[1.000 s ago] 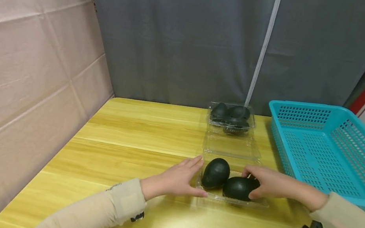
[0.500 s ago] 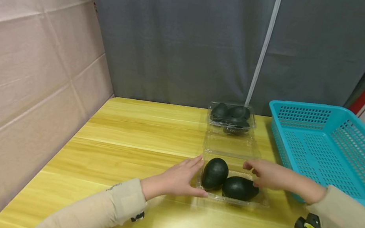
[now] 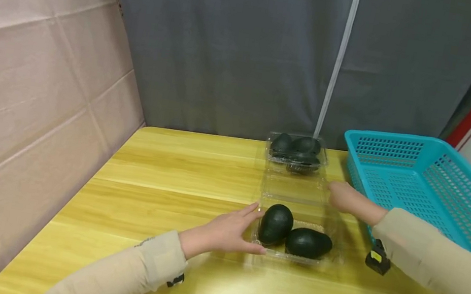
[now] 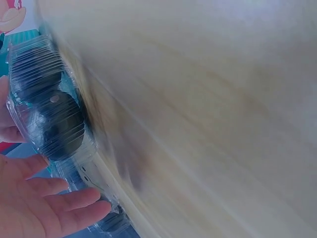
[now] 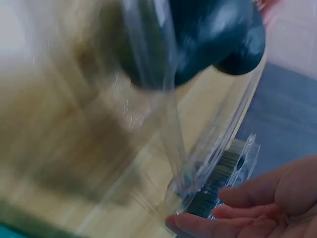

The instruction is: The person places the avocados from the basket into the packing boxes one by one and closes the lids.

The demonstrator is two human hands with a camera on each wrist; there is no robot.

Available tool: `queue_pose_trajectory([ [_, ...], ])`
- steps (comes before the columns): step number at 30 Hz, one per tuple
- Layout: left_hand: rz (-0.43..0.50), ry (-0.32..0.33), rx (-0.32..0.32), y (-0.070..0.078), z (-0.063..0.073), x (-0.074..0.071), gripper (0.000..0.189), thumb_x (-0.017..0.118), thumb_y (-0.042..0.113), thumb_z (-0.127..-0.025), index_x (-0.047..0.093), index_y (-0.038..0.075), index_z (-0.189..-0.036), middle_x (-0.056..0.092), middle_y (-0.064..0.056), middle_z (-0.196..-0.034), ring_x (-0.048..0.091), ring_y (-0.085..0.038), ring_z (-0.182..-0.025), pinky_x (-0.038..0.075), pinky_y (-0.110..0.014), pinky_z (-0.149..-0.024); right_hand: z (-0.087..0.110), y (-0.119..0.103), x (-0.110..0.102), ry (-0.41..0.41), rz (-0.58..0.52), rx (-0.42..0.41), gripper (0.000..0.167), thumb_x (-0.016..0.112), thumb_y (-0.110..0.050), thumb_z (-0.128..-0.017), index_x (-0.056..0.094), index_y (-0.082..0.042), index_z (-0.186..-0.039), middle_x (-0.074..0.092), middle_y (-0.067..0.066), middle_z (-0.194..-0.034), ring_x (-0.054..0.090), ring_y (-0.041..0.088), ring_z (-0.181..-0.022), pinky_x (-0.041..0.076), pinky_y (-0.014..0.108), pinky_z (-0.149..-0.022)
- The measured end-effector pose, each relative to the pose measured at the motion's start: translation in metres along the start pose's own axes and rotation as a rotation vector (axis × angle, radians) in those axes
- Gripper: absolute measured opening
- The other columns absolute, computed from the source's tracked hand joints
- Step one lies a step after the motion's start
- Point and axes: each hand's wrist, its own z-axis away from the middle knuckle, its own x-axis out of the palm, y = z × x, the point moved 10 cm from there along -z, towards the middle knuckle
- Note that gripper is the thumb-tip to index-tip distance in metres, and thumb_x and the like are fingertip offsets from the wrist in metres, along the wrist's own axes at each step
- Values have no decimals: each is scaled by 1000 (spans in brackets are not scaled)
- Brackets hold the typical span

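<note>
Two dark green avocados, one round-looking (image 3: 276,225) and one lying sideways (image 3: 309,243), sit in the base of a clear plastic clamshell box (image 3: 325,262). Its lid (image 3: 295,190) lies folded back, away from the person. At the box's left side rests the left hand (image 3: 226,233), fingers straight and thumb by the front edge; the left wrist view shows this palm (image 4: 44,203) holding nothing. The right hand (image 3: 346,199) is at the lid's right edge. In the right wrist view its thumb and fingers (image 5: 198,225) are apart, close to the lid's corner; contact is unclear.
Behind the lid stands a second clear box (image 3: 296,152) with several avocados inside. A turquoise plastic basket (image 3: 413,195) is on the right of the wooden table (image 3: 185,170). A grey curtain (image 3: 231,54) closes off the back, a pale wall covering (image 3: 32,84) the left.
The right hand has let go of the sideways avocado, lifted off it and moved back to the lid's right edge. The left hand has stayed at the box's left side.
</note>
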Motion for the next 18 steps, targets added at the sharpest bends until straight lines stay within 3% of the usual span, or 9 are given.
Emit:
queue_pose_trajectory([
  [3,-7,-5,-6,-1,1,0,88,52,68,-77,26,19,-145,9,-3,-154,34,-30,-131,36,-44,-102,-53,55,43,68,67,-91,4,52,-2,-81,55,-4,-81,49,6,-63,36,15,-48,29,29,-44],
  [5,-12,-5,-7,0,2,0,87,52,68,-77,27,19,-145,10,-3,-154,34,-31,-131,36,-45,-102,-81,83,64,64,90,-90,6,60,-9,-80,54,-8,-80,44,1,-60,36,14,-48,29,29,-44],
  [9,-26,-7,-8,1,4,0,87,52,68,-77,27,20,-145,12,-3,-153,36,-33,-130,36,-46,-101,-89,83,68,-16,97,-38,3,55,-4,-81,53,-2,-81,42,4,-59,34,15,-47,28,30,-43],
  [12,-28,-12,-13,1,6,-1,87,52,68,-77,27,20,-145,13,-3,-153,36,-34,-129,37,-47,-100,-82,66,59,-94,165,-14,16,49,2,-75,48,-8,-62,31,0,-50,24,12,-43,22,27,-40],
  [13,-27,-11,-12,2,6,-1,87,52,68,-77,27,20,-145,13,-4,-153,37,-34,-129,37,-47,-100,-98,86,73,-109,204,-15,19,50,1,-69,45,-13,-57,25,-3,-50,20,10,-43,18,27,-39],
  [16,-26,-10,-10,2,7,-1,87,52,68,-77,27,20,-145,13,-4,-153,37,-34,-128,39,-48,-99,-120,112,93,-218,354,0,23,51,1,-57,41,-19,-53,17,-5,-52,16,12,-46,12,30,-43],
  [17,-26,-8,-8,3,8,-1,88,52,68,-77,27,20,-145,13,-4,-153,38,-34,-128,39,-48,-98,-124,118,97,-237,351,16,20,49,0,-54,41,-19,-53,17,-5,-51,15,12,-45,11,29,-43],
  [18,-28,-6,-5,3,8,-1,88,52,68,-77,27,19,-145,13,-5,-153,38,-35,-128,39,-48,-98,-117,110,90,-254,311,33,18,49,3,-56,44,-14,-59,19,-2,-52,14,14,-46,11,32,-43],
])
